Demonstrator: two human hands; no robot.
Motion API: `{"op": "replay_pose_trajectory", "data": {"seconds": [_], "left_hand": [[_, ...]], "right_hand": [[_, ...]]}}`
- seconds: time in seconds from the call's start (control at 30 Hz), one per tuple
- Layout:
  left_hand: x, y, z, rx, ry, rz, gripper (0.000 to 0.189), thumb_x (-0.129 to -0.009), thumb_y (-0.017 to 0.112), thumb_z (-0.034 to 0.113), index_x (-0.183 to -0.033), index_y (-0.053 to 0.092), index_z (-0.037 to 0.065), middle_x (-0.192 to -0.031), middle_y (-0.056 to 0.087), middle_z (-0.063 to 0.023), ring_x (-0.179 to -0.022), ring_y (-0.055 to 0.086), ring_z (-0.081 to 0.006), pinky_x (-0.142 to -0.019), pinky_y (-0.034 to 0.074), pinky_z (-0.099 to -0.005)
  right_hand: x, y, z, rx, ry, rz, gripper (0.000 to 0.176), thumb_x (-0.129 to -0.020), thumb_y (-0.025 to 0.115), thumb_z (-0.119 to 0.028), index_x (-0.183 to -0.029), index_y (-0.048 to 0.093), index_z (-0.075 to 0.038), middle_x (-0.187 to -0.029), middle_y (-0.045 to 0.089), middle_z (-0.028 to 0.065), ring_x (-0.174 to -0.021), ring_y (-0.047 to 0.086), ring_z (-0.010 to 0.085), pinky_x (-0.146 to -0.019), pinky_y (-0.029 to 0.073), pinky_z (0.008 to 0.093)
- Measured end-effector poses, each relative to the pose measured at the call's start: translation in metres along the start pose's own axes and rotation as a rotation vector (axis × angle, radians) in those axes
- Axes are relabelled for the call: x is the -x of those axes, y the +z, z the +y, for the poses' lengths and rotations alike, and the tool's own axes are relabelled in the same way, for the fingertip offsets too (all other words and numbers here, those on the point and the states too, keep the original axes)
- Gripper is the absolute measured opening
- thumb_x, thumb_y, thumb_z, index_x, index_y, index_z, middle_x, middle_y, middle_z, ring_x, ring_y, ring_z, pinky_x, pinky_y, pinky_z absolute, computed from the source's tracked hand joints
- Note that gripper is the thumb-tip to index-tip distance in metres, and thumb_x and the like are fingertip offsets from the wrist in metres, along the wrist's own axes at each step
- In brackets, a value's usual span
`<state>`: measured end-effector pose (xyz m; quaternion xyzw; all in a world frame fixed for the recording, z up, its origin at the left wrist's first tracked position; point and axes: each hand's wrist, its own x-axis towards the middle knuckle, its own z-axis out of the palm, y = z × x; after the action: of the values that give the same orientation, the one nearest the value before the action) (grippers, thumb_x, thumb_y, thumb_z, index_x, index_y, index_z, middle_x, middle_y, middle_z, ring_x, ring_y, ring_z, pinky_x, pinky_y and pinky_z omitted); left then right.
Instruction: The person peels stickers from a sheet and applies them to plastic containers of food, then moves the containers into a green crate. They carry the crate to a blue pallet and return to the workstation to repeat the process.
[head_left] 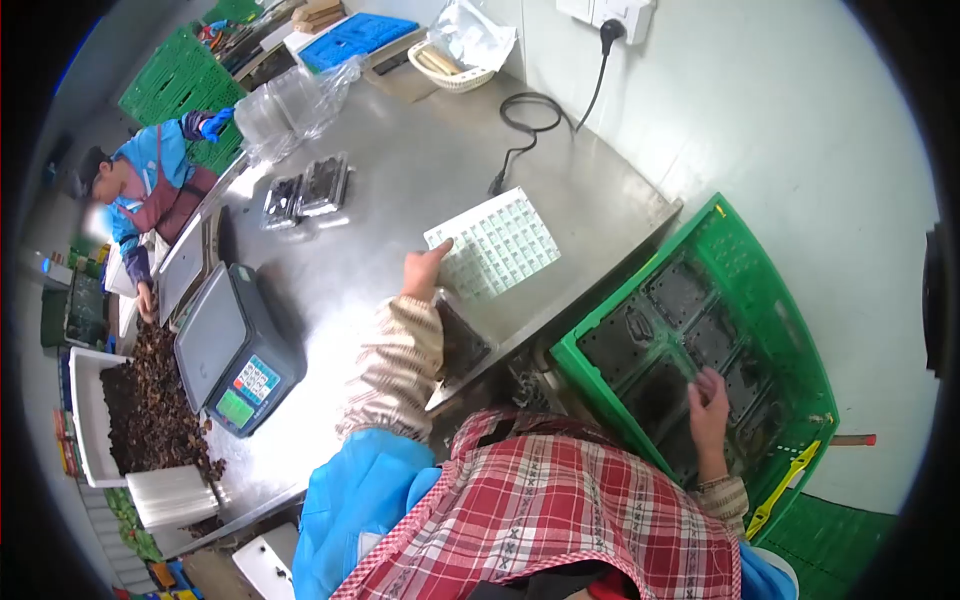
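My left hand (425, 270) pinches the near left corner of a white sheet of small printed labels (500, 245), held above the metal table. Below my left forearm, a clear plastic box with dark contents (460, 337) sits at the table's edge and is partly covered by my sleeve. On my right, my right hand (709, 405) is over a green crate (795, 310), its fingers slightly bent and apart with nothing visible between them. Several clear-lidded boxes with dark contents (680, 290) lie side by side in that crate.
Two filled clear boxes (325, 185) stand farther back on the metal table (390, 130). A scale (235, 350) is at left, beside a pile of dark brown pieces (155, 400). A co-worker (160, 170) reaches toward the pile. A black cable (535, 100) trails onto the table.
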<state>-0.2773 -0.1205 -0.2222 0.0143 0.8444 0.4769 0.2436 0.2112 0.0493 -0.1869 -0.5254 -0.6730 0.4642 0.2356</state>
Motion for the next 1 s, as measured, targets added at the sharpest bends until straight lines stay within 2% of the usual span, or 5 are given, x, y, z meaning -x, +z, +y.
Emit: {"op": "replay_pose_trajectory", "data": {"seconds": [0.17, 0.47, 0.6, 0.7, 1.0], "left_hand": [[-0.003, 0.031, 0.032, 0.222, 0.207, -0.086, 0.016, -0.078, 0.064, 0.007, -0.089, 0.063, -0.004, -0.081, 0.063, -0.0058, -0.068, 0.058, -0.012, -0.059, 0.047, -0.028], [0.204, 0.052, 0.214, -0.062, 0.961, -0.985, 0.015, -0.076, 0.068, 0.007, -0.089, 0.065, 0.002, -0.076, 0.059, -0.0038, -0.072, 0.054, -0.0106, -0.066, 0.042, -0.0238], [0.241, 0.061, 0.223, -0.077, 1.154, -0.865, 0.017, -0.072, 0.071, 0.008, -0.087, 0.065, 0.003, -0.087, 0.057, -0.0094, -0.08, 0.054, -0.0187, -0.07, 0.042, -0.0276], [0.256, 0.053, 0.238, -0.316, 1.641, -0.357, 0.02, -0.065, 0.071, 0.007, -0.083, 0.064, 0.003, -0.105, 0.055, -0.0128, -0.1, 0.049, -0.0315, -0.079, 0.041, -0.0375], [0.287, 0.11, 0.23, -0.287, 1.568, -0.464, 0.02, -0.066, 0.069, 0.001, -0.085, 0.061, 0.002, -0.077, 0.058, -0.0098, -0.065, 0.057, -0.0258, -0.057, 0.044, -0.0326]], "right_hand": [[0.002, 0.015, -0.066, 0.039, -0.236, -0.022, 0.04, -0.08, 0.061, -0.01, -0.117, 0.048, 0.0, -0.108, 0.056, 0.0171, -0.097, 0.056, 0.0242, -0.081, 0.045, 0.0326], [-0.053, 0.013, -0.241, 0.223, -1.054, 0.006, 0.048, -0.065, 0.07, -0.011, -0.109, 0.051, -0.005, -0.111, 0.052, 0.0107, -0.103, 0.05, 0.03, -0.083, 0.044, 0.0391], [-0.052, -0.008, -0.224, 0.068, -0.932, -0.171, 0.036, -0.068, 0.069, -0.008, -0.099, 0.052, -0.004, -0.095, 0.056, 0.0098, -0.089, 0.057, 0.0283, -0.074, 0.047, 0.0373], [-0.042, -0.02, -0.229, -0.079, -0.86, -0.3, 0.029, -0.07, 0.068, -0.004, -0.095, 0.053, -0.003, -0.087, 0.057, 0.01, -0.079, 0.059, 0.0267, -0.067, 0.049, 0.0335], [-0.066, -0.051, -0.212, -0.106, -1.137, 0.002, 0.022, -0.067, 0.07, -0.005, -0.086, 0.059, -0.003, -0.081, 0.055, 0.0087, -0.071, 0.058, 0.0241, -0.06, 0.047, 0.0321]]}}
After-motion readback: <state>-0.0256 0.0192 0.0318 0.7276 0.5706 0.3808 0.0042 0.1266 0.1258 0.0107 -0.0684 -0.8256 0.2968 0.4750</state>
